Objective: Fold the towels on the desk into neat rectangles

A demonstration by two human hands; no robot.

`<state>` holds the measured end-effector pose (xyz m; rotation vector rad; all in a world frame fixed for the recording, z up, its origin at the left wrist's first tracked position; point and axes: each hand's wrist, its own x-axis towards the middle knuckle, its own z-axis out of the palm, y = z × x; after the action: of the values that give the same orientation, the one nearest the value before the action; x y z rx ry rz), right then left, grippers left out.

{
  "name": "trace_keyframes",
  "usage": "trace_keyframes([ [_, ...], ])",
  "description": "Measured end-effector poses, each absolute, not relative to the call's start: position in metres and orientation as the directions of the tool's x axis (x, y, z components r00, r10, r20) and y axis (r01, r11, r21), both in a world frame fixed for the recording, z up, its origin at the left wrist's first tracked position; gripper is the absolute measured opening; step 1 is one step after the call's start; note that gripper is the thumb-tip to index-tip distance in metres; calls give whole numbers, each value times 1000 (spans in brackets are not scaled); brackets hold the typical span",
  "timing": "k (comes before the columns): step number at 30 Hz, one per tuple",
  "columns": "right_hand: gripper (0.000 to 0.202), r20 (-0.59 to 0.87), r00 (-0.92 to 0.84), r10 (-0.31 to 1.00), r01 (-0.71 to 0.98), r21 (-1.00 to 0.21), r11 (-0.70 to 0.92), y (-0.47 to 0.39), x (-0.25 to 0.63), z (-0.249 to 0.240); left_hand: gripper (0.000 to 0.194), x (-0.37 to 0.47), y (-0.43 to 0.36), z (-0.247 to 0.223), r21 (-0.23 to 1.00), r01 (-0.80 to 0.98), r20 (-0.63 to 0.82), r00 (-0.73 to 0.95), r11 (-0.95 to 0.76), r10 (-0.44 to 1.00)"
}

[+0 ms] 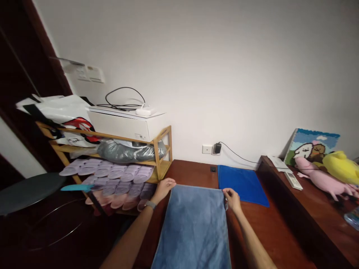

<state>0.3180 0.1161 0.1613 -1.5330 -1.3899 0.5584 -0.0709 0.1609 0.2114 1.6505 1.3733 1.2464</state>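
Observation:
A grey-blue cloth (196,224) lies spread lengthwise over the reddish-brown table (187,170), its near end running out of view. At its far left corner my left hand (166,188) pinches the edge between thumb and fingers; a grey band circles that wrist. My right hand (232,198) pinches the far right corner in the same way. The cloth's far edge stretches nearly straight between both hands. Just beyond my right hand, a bright blue cloth (242,185) lies flat on the table.
To the left stands a wooden rack (164,168) with several slippers (130,173) and a white box (120,125). A round stool (30,190) is at far left. On the right ledge are a remote (293,181), a pink plush toy (322,179) and a picture (311,145).

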Motion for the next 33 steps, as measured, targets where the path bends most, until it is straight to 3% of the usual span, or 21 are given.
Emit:
trace_keyframes([
  [5,27,218,189,958,617,-785,57,146,308,94,17,-59,183,140,854,498,201,-55,-148,978],
  [10,32,223,154,963,724,-688,43,168,313,67,12,-60,215,107,815,563,217,-77,-137,973],
  [16,44,282,128,951,822,-567,58,173,290,69,28,-45,219,98,733,642,318,-31,-225,948],
  [20,52,366,-32,930,870,-447,206,156,230,64,39,-11,187,79,486,766,432,207,-420,878],
  [23,54,274,-127,953,872,-427,238,148,203,53,48,-4,171,57,279,855,387,317,-437,866],
  [28,60,140,-19,990,943,-327,64,147,245,45,57,-41,180,40,212,897,288,321,-387,902],
  [33,63,148,32,988,973,-230,3,147,264,51,57,-43,182,50,169,903,294,336,-394,895],
])
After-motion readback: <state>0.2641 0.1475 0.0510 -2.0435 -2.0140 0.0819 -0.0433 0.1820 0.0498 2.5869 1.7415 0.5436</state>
